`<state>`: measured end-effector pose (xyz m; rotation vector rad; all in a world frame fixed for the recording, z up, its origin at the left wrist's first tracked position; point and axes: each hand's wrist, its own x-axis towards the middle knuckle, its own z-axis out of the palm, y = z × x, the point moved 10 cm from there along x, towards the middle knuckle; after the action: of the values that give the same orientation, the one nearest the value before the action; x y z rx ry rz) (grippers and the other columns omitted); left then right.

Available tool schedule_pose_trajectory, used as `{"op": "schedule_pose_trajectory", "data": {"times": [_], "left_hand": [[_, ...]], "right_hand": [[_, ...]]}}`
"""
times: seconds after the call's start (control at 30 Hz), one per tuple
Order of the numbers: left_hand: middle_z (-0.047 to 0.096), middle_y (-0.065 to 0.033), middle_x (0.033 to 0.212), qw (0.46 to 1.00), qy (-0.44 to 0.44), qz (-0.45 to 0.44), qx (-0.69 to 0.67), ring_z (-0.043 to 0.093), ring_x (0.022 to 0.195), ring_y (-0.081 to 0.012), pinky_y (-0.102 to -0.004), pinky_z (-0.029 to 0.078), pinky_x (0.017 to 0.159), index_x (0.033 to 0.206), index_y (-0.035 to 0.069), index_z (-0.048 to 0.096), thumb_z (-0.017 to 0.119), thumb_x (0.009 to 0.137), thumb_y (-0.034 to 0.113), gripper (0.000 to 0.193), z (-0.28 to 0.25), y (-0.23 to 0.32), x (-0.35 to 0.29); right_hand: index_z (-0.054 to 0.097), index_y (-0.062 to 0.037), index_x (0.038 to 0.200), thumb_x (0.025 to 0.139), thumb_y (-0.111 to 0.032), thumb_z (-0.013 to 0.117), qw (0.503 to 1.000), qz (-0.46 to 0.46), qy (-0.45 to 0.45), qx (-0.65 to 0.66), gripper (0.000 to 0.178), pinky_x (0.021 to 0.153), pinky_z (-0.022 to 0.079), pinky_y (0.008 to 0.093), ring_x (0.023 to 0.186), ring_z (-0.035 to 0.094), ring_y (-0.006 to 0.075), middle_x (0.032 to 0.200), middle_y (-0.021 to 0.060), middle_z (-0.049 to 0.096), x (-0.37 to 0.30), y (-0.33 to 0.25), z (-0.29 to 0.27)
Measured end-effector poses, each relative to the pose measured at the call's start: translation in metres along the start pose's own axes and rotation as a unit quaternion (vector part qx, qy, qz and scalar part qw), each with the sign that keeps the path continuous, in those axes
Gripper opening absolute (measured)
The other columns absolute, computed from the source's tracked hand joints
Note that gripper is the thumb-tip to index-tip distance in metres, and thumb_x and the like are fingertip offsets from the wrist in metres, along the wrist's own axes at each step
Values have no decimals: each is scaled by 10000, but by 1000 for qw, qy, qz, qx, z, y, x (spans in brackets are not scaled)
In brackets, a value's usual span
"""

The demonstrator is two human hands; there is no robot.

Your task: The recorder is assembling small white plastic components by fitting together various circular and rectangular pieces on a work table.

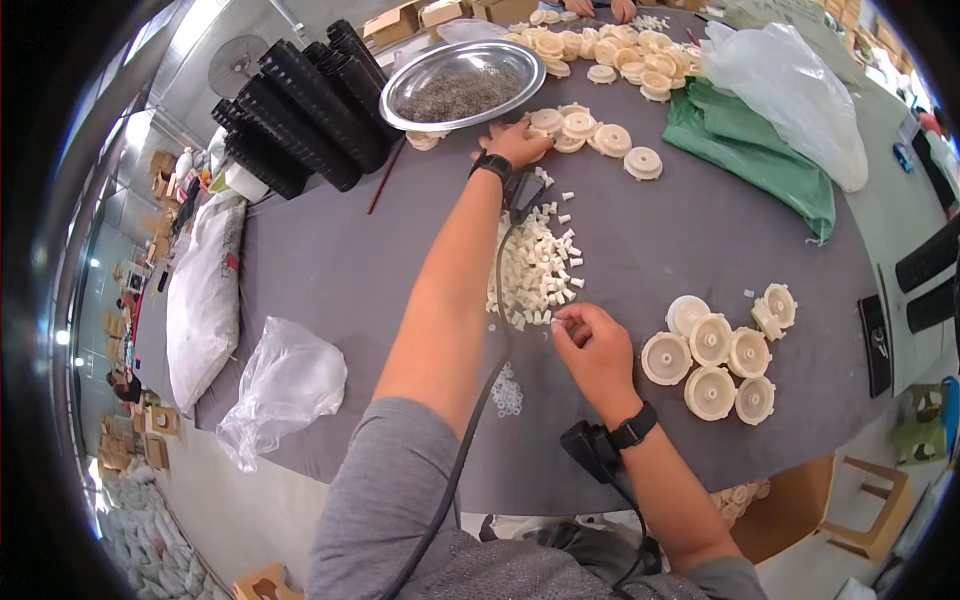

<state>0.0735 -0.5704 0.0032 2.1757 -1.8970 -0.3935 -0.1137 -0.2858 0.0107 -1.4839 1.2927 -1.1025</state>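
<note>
My left hand (515, 143) reaches far across the grey table (330, 260) and rests on a cream round plastic disc (546, 121) just below a metal bowl (463, 84) of small dark bits. My right hand (592, 348) is nearer me, its fingertips pinched at the lower edge of a heap of small cream plastic pegs (535, 270); whether a peg sits between the fingers is too small to tell. To the right of that hand lies a cluster of cream discs (715, 355). A small pile of white rings (507, 390) lies left of the right wrist.
Stacked black trays (300, 110) stand at the far left beside the bowl. More cream discs (610, 50) heap at the far edge. A green bag (760, 150) and a clear plastic bag (790, 90) lie far right. A crumpled clear bag (285, 385) hangs over the near left edge.
</note>
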Motion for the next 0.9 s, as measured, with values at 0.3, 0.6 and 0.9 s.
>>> {"op": "schedule_pose_trajectory", "data": {"times": [0.3, 0.6, 0.9], "left_hand": [[250, -217, 1361, 986, -72, 145, 48, 270, 1219, -464, -495, 250, 1004, 1323, 293, 375, 573, 621, 618, 798, 25, 90, -29], [298, -269, 1312, 944, -105, 307, 67, 308, 1186, -459, -472, 283, 993, 1298, 154, 406, 613, 646, 568, 800, 45, 137, -98], [275, -216, 1355, 914, -124, 362, 138, 248, 1255, -415, -529, 232, 1005, 1282, 211, 434, 638, 661, 547, 735, 37, 157, -198]], "right_hand": [[599, -88, 858, 740, -164, 620, 1000, -17, -2, -7, 142, 553, 439, 291, 580, 541, 160, 772, 30, 600, 0, -3, 1], [598, -79, 855, 742, -175, 615, 999, -25, -7, -23, 149, 582, 448, 322, 628, 570, 204, 775, 52, 613, -2, -9, 2], [638, -97, 809, 717, -192, 626, 991, -88, -21, -99, 133, 625, 467, 350, 698, 595, 233, 763, 54, 617, -5, -12, 7]]}}
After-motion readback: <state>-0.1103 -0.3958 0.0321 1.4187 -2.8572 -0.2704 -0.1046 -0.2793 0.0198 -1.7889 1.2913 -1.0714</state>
